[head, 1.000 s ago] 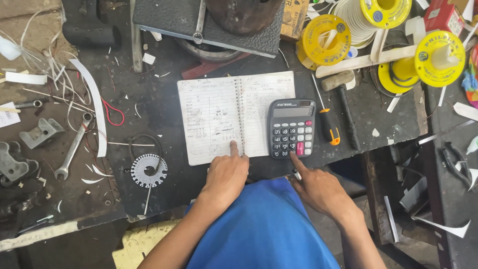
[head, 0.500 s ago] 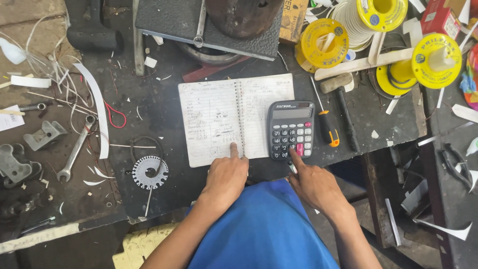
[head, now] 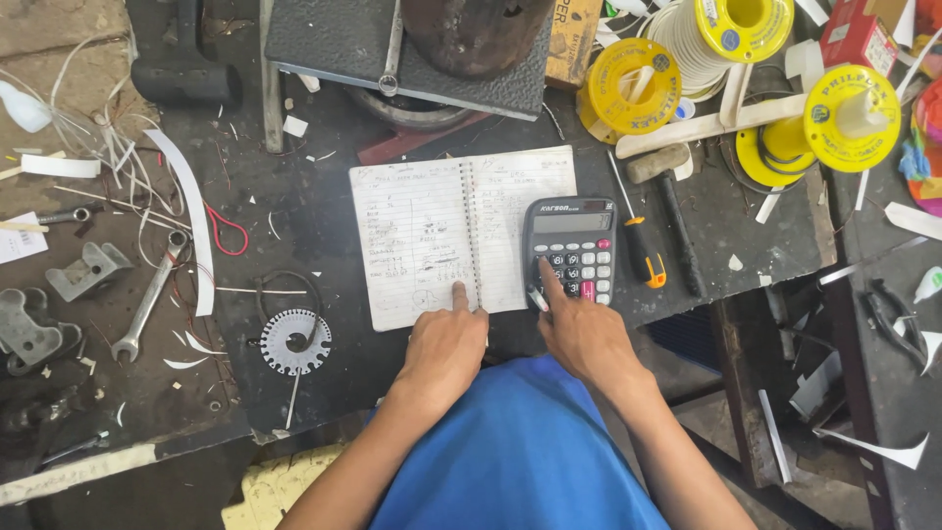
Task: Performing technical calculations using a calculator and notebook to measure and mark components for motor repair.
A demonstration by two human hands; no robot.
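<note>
Head view, workbench from above.

— What's each hand doing?

— Left hand (head: 444,345) rests on the lower edge of the open spiral notebook (head: 461,231), index finger stretched out and its tip pressed on the left page near the binding; the other fingers are curled under. It grips nothing. Right hand (head: 581,334) has its index finger extended onto the keys of the dark calculator (head: 570,251), lower left part of the keypad. A thin pale object, probably a pen, sticks out between its fingers; can't tell exactly what it is.

— Where do notebook and calculator sit?

— Notebook lies flat and open on the dark bench (head: 294,226), handwriting on both pages. Calculator lies on the right page's lower right corner, overlapping the page edge, near the front edge of the bench.

— Around them?

— Just right of the calculator, a screwdriver with an orange and black handle (head: 640,250), then a hammer (head: 667,211), its wooden head toward the back. Behind those, yellow wire spools (head: 628,83), one more at far right (head: 852,116). Left of the notebook, a round toothed wire gauge disc (head: 295,342), a loop of red wire (head: 228,231), a long white strip (head: 191,231), and a combination wrench (head: 149,299). Grey metal brackets (head: 86,270) at far left. Dark textured plate (head: 412,49) at the back carries a rusty cylinder. Blue shirt (head: 520,451) fills the bottom centre.
</note>
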